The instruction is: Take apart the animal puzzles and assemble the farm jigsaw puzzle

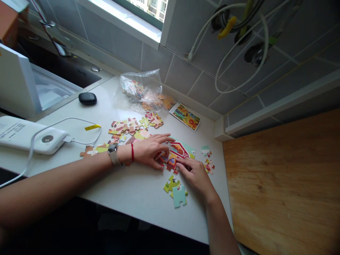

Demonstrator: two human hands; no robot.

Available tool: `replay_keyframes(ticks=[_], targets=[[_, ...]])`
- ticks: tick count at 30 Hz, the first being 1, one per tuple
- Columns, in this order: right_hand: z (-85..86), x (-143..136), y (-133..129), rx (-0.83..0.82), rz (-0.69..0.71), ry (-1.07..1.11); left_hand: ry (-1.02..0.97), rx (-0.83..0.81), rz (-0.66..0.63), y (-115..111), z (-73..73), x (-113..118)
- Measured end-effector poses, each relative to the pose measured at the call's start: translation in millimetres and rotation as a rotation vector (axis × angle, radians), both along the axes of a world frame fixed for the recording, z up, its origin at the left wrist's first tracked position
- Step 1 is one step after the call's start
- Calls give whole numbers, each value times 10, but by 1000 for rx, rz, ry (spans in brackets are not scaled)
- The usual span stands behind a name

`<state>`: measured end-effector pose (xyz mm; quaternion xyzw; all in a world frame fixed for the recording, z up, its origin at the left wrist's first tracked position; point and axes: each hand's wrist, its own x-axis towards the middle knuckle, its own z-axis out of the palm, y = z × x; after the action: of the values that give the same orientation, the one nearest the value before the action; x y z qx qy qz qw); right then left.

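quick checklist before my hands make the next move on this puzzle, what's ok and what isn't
1. Left hand at the barn puzzle: ok, over its left side.
2. Right hand at the puzzle: ok, fingertips at its near edge.
3. Purple-and-orange piece fully seated: cannot tell, fingers hide its edges.
4. Nearest loose pieces spread apart: not ok, the teal piece overlaps the green piece.
5. Animal picture card visible: ok, face up, uncovered.
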<state>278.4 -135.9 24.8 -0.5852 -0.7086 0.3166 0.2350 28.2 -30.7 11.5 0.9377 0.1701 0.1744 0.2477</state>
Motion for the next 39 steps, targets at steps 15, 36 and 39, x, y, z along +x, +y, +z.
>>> replay_keyframes(ticks=[15,36,39], targets=[[-31,13,-3,7,5,-21,-22,68,104,-83,-86,70],[-15,3,7,8,11,-27,28,97,92,-93,-80,81],[-28,-10,0,60,38,-29,33,126,98,-103,-70,86]])
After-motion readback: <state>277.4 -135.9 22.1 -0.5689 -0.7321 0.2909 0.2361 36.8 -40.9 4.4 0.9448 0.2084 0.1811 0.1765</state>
